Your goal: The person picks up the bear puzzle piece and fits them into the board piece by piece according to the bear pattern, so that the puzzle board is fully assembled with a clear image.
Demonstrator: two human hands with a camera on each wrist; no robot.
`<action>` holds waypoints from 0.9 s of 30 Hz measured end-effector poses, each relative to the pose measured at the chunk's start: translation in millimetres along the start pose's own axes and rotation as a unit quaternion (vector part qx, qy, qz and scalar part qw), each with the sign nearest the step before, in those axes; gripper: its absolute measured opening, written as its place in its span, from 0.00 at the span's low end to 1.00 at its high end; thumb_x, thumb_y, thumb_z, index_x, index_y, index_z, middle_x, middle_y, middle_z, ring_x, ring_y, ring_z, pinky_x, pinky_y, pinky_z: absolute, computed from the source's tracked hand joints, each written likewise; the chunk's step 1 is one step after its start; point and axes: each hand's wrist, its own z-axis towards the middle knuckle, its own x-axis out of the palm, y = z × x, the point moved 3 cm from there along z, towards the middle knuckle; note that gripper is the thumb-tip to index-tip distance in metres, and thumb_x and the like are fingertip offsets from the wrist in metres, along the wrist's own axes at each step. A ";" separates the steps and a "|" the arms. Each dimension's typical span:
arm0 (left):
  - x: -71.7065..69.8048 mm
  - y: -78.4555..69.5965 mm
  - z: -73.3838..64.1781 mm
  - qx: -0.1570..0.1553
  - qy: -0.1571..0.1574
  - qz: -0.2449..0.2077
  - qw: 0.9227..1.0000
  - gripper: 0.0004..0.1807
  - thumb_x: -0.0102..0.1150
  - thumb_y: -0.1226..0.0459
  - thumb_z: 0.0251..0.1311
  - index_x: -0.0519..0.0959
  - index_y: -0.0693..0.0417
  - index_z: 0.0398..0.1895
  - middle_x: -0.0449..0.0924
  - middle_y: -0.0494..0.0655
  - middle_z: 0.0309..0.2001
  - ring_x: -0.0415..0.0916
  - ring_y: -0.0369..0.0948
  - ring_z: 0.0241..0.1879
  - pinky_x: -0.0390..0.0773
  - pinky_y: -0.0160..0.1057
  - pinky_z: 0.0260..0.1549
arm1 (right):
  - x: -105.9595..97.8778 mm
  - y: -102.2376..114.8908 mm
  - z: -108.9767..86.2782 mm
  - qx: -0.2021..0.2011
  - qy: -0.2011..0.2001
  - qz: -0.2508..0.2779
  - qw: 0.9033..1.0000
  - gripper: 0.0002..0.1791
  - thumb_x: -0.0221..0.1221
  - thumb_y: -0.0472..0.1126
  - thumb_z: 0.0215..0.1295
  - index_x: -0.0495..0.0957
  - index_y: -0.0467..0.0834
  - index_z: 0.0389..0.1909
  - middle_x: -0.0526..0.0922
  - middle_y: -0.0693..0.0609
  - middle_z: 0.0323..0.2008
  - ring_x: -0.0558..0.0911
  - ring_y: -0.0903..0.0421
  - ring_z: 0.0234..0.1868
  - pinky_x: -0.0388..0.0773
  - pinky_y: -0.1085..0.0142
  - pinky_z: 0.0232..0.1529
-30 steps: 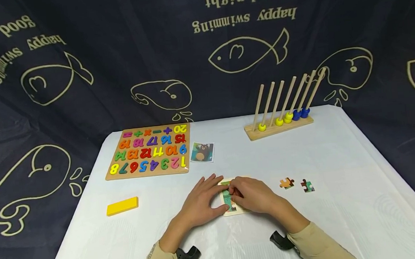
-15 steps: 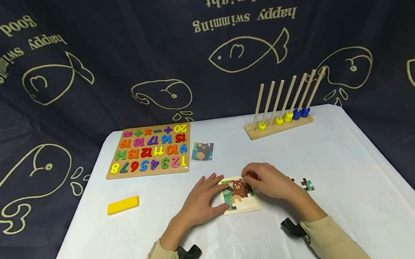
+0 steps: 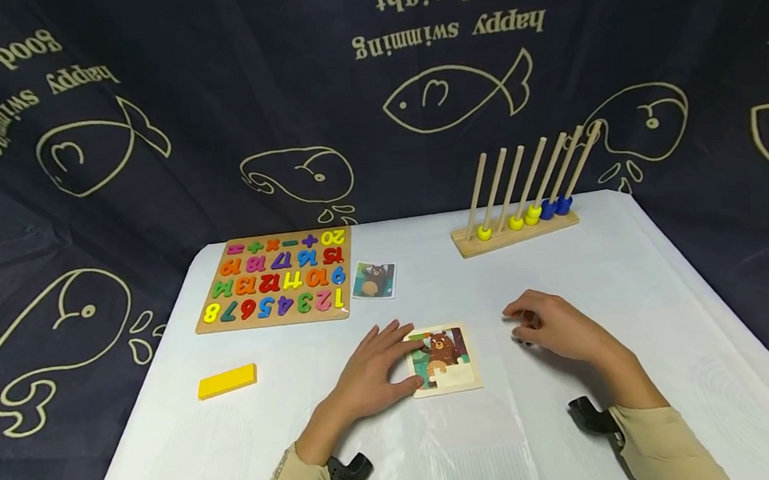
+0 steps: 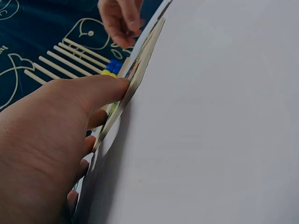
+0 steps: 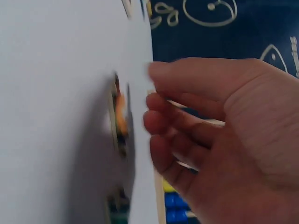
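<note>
My left hand (image 3: 371,377) rests at the left edge of a small wooden jigsaw puzzle (image 3: 439,350) with a brown bear picture. Its thumb and index finger touch the puzzle frame, the other fingers lying outstretched. Bare wood shows at the puzzle's front right. Off to the right, my right hand (image 3: 561,328) hovers above the table, fingers loosely bent and holding nothing. In the right wrist view, a loose jigsaw piece (image 5: 120,114) with orange on it lies just beyond the fingertips, and a second jigsaw piece (image 5: 117,205) sits lower down. The right hand mostly hides both in the head view.
A bear picture card (image 3: 374,280) lies behind the puzzle, beside a wooden number board (image 3: 276,324). At the back right stands a counting rack (image 3: 516,241) with upright pegs and yellow and blue beads. A yellow block (image 3: 228,381) lies at the left.
The right hand has left the puzzle and moved right, over the loose pieces. A puzzle piece now fills the upper right of the picture. The left hand has stayed put.
</note>
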 end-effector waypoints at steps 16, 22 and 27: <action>0.5 2.2 5.3 -0.008 0.001 -0.003 1.000 0.32 0.54 0.38 0.59 0.73 0.40 0.64 0.60 0.42 0.71 0.49 0.45 0.72 0.45 0.50 0.69 | -5.7 -16.2 -6.1 0.013 0.027 -0.056 0.998 0.14 0.71 0.38 0.52 0.82 0.43 0.40 0.74 0.58 0.30 0.72 0.60 0.31 0.72 0.65 0.32; -1.6 1.4 2.9 -0.007 -0.003 -0.005 1.000 0.31 0.55 0.39 0.59 0.74 0.41 0.63 0.61 0.43 0.70 0.51 0.45 0.71 0.46 0.50 0.69 | 3.6 -3.7 -3.3 -0.008 0.015 -0.031 0.999 0.14 0.71 0.39 0.50 0.82 0.44 0.39 0.75 0.58 0.31 0.73 0.60 0.31 0.74 0.67 0.33; 0.9 0.1 0.0 -0.004 0.000 -0.004 1.000 0.31 0.55 0.39 0.59 0.74 0.40 0.63 0.61 0.43 0.70 0.51 0.46 0.71 0.47 0.51 0.69 | 18.7 13.7 1.7 -0.033 0.021 -0.024 0.999 0.13 0.71 0.41 0.50 0.82 0.48 0.38 0.75 0.59 0.31 0.74 0.60 0.31 0.74 0.68 0.32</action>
